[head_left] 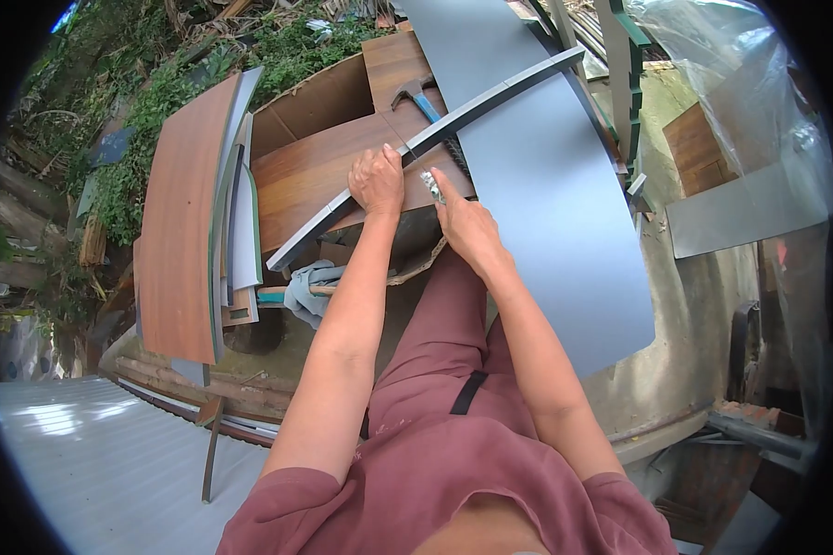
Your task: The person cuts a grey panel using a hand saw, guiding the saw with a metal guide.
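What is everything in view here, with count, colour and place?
strip: one, grey, diagonal across the board
board: one, brown, centre
hammer: one, blue handle, far end of the board
sheet: one, grey, right of the board
panel: one, brown, leaning at left
cloth: one, grey, below the board
plastic film: one, clear, top right
roofing: one, pale, bottom left
left hand: one, grip curled over the strip
right hand: one, forefinger stretched out beside the strip

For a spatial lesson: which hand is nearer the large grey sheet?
Right. The right hand lies just beside the grey sheet; the left hand rests on the grey strip, farther off.
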Motion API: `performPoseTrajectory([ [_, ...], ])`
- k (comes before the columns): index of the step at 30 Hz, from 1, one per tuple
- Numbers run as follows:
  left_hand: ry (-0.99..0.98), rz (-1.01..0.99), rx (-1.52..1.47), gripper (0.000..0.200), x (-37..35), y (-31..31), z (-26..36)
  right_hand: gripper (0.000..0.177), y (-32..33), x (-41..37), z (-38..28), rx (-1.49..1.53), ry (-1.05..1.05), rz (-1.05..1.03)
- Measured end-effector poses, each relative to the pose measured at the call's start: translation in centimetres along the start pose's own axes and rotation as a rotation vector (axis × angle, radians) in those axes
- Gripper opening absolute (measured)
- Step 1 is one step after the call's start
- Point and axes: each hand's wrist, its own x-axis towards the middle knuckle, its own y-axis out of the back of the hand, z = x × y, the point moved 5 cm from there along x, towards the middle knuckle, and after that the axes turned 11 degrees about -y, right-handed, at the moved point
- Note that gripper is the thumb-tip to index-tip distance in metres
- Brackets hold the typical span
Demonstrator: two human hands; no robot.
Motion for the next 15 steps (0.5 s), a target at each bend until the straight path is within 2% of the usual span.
performPoseTrajectory([
  [8,0.004,-0.002,0.049,0.034,-0.3,-0.9,-0.1,0.053,-0.6,0.4,0.3,0.021,0.025,0.045],
  [15,0.016,-0.016,0.070,0.035,-0.3,-1.3,-0.5,0.055,0.4,-4.9,3.1,0.003,-0.035,0.005],
])
